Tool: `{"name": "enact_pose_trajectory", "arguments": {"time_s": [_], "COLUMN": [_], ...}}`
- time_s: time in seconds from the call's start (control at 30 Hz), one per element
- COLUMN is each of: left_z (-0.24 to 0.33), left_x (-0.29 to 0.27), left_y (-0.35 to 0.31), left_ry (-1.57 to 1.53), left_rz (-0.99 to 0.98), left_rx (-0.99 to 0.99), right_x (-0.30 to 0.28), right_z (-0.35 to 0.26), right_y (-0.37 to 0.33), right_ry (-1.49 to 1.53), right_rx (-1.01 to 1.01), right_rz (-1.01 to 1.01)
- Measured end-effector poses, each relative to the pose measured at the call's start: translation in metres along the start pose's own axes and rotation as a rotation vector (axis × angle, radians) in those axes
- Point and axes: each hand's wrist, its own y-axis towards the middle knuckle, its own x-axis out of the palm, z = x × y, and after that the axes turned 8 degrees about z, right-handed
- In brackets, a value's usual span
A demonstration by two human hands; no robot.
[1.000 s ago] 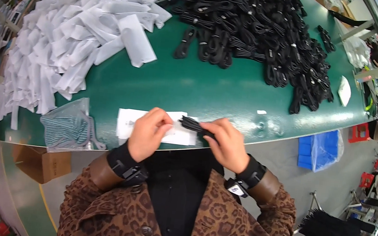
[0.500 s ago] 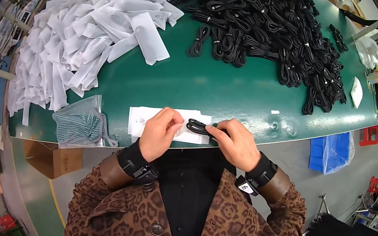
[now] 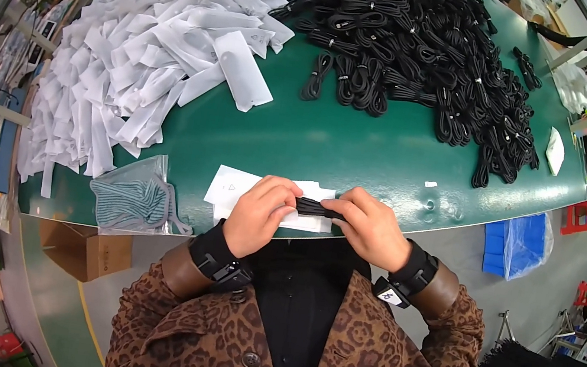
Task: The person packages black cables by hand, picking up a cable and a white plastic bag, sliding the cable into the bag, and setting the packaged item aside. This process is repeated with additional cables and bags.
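Observation:
Near the table's front edge, a folded black cable bundle (image 3: 314,207) lies sideways between my hands. My right hand (image 3: 375,229) is closed on its right end, thumb and fingers pinching it. My left hand (image 3: 259,212) is closed on the upper of several flat white sleeve bags (image 3: 229,186). The bundle's left end is at my left fingertips; whether they also grip it is hidden. More white bags lie under both hands, and the upper one is turned slightly askew.
White bags with contents (image 3: 138,64) heap at the far left; black cable bundles (image 3: 403,41) heap at the far right. A clear bag with striped grey-green fabric (image 3: 132,200) lies at the near left edge. A cardboard box (image 3: 85,252) and blue bin (image 3: 514,244) stand below the table.
My left hand has come up to the cable bundle's left end, and the upper white bag has turned askew. The bundle has levelled between my hands. The whole view has shifted slightly.

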Motion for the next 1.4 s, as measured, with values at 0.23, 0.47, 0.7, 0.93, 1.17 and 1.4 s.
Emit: {"name": "enact_pose_trajectory", "arguments": {"time_s": [0.23,0.47,0.7,0.93,1.17,1.4], "left_z": [0.002,0.001,0.007,0.017,0.021,-0.022], "left_x": [-0.001,-0.006,-0.006,-0.017,-0.034,-0.137], "left_y": [0.0,0.002,0.009,0.024,0.056,0.107], "left_ry": [-0.035,0.055,0.02,-0.241,-0.637,-0.56], "left_rz": [-0.025,-0.007,-0.002,-0.027,0.004,0.585], "left_rx": [-0.061,0.079,0.074,-0.075,-0.13,-0.197], "right_x": [-0.006,0.011,0.012,-0.001,-0.015,-0.022], "right_z": [-0.003,-0.007,-0.014,-0.022,-0.024,0.04], "right_y": [0.013,0.003,0.013,0.032,0.066,0.103], "right_ry": [-0.101,0.333,0.332,0.53,0.422,0.102], "right_rx": [-0.233,0.432,0.109,0.156,0.038,-0.016], "right_rz": [-0.041,0.031,0.069,0.222,0.239,0.28]}}
